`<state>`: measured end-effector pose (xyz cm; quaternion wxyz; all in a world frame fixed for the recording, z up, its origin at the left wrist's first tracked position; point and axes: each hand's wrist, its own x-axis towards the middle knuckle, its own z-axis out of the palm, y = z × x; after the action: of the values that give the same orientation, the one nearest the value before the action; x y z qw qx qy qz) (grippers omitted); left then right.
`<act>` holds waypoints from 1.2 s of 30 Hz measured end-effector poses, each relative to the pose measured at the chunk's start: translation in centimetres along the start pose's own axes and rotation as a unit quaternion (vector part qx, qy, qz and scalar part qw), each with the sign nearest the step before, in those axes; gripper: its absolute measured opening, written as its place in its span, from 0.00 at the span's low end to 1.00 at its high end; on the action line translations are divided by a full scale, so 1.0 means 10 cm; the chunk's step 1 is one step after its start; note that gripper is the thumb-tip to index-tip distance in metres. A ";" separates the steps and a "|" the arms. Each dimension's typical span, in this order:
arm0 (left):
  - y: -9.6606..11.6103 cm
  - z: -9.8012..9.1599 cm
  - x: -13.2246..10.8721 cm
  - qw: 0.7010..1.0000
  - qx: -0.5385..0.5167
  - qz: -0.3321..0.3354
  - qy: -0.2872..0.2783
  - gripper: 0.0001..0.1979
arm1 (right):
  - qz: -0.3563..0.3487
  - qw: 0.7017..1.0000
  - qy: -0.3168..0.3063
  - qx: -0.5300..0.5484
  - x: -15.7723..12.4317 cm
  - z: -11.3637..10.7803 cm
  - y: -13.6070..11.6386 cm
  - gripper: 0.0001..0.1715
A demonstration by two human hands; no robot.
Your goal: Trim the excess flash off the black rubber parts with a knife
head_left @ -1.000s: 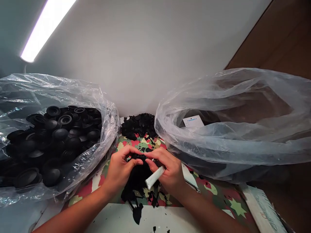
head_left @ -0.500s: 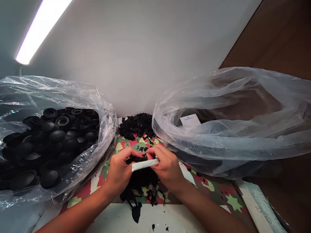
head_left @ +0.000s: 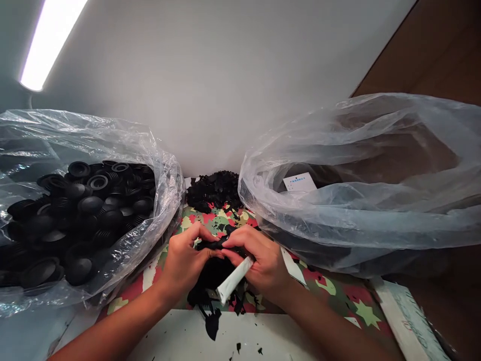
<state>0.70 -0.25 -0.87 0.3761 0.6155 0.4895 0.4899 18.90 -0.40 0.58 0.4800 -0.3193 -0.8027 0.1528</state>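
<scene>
My left hand (head_left: 185,260) is closed, pinching a black rubber part (head_left: 210,245) between thumb and fingers. My right hand (head_left: 266,259) is closed around a flat white stick-like handle (head_left: 233,283), which slants down toward me on the left. Its thumb and forefinger meet the fingertips of my left hand at the black part. Most of that part is hidden by my fingers. Below my hands lies a dark heap of black rubber scraps (head_left: 210,281).
At left a clear plastic bag (head_left: 167,185) holds many black ribbed rubber parts (head_left: 90,205). At right stands another open plastic bag (head_left: 338,220) with a white printed card (head_left: 299,182). More black scraps (head_left: 216,188) are piled against the wall, on a camouflage-patterned cover (head_left: 366,313).
The white handle has swung from nearly level between my hands to slanting downward, its free end now nearer me. My fingertips have come together at the black part. The view has shifted slightly.
</scene>
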 end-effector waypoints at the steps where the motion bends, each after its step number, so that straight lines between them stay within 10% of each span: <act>1: 0.00 0.00 -0.01 1.000 0.011 0.018 0.001 0.08 | 0.002 1.000 -0.007 0.000 0.00 0.00 0.00 0.02; 14: -0.08 -0.03 0.00 0.974 0.092 0.188 -0.090 0.10 | 0.008 0.992 -0.119 -0.033 -0.02 -0.01 0.09 0.10; 21: 0.02 -0.09 0.07 1.000 -0.007 0.002 0.011 0.09 | -0.008 0.999 -0.047 0.010 -0.04 0.10 0.00 0.09; 30: 0.08 -0.13 0.14 0.989 -0.126 -0.077 0.008 0.16 | 0.199 0.971 0.026 0.128 -0.03 0.03 0.05 0.06; 36: -0.01 -0.12 0.17 0.978 -0.178 -0.104 -0.011 0.19 | 0.341 0.925 -0.033 0.165 -0.03 0.03 0.13 0.32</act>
<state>-0.43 1.43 -0.28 0.5340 0.4895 0.4516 0.5208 19.24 0.41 -0.48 0.4181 -0.4845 -0.6245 0.4477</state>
